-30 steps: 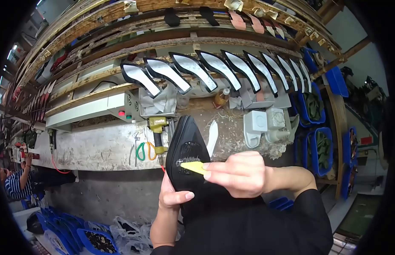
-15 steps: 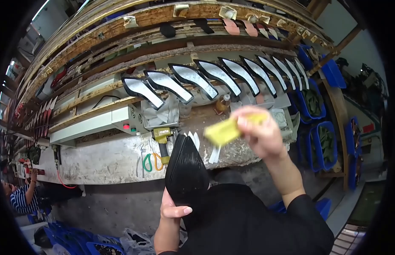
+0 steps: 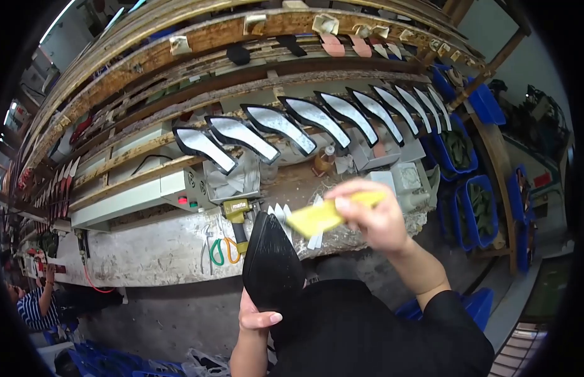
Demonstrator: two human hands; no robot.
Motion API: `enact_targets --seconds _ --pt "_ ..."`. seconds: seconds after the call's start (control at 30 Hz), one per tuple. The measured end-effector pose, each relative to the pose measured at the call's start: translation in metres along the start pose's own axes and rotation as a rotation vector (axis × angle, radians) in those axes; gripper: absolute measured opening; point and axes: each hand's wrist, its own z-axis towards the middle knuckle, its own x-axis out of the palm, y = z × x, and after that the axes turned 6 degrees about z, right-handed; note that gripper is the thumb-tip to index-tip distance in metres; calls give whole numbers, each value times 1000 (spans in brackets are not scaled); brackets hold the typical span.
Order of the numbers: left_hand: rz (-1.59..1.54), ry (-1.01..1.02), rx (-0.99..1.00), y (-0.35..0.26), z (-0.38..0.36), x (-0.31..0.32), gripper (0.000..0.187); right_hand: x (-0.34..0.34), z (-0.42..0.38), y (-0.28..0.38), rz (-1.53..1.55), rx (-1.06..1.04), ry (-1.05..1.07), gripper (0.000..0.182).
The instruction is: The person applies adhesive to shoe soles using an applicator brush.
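My left hand [image 3: 257, 320] holds a black pointed shoe-shaped piece [image 3: 273, 264] from below, its tip up and its dark surface streaked and glossy. Its fingers are mostly hidden behind the piece; the thumb shows at the lower edge. My right hand [image 3: 370, 217] grips a flat yellow brush or pad [image 3: 317, 218], blurred by motion. The yellow item's left end is just right of the black piece's upper part. Beyond the black piece, a green-and-black heat gun or power tool [image 3: 236, 217] lies on the bench next to scissors [image 3: 218, 250] with green and orange handles.
A row of black-edged white insole shapes [image 3: 267, 135] leans on a wooden rack [image 3: 179, 154] above the worn bench [image 3: 154, 251]. A brown bottle [image 3: 323, 161] stands behind. Blue baskets [image 3: 477, 210] are at the right. Another person in a striped shirt [image 3: 31, 309] is far left.
My right hand has moved left and slightly down with the yellow item, closer to the black piece. My left hand still holds the piece. The whole view has shifted slightly.
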Motion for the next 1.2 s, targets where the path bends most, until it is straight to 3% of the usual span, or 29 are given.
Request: enact_targets --seconds 0.23,0.37,0.57,0.7,0.73,0.87,1.03,1.13,1.2 --pt "-57 -4 41 10 -2 -1 111 -18 -7 -22 77 78 -160 18" --pt "33 -138 66 13 -3 11 109 6 -34 -36 -130 -66 -115 18" --pt "19 -163 8 15 -15 3 109 -2 -54 -1 -66 -161 14 20" --pt "-16 -156 101 7 -1 23 108 -29 -24 -15 74 172 -160 24" --pt "-19 -163 122 7 0 23 108 -28 -19 -13 77 177 -153 24" --pt "62 -142 32 4 -8 21 109 -4 -9 14 -613 -708 206 27" --pt "116 -98 -166 4 -11 9 127 33 -19 -17 -664 -839 371 31" --pt "120 -89 -109 1 0 16 126 48 -31 -18 -654 -841 467 33" --pt "115 -104 -65 1 3 19 125 45 -34 -13 -546 -787 396 33"
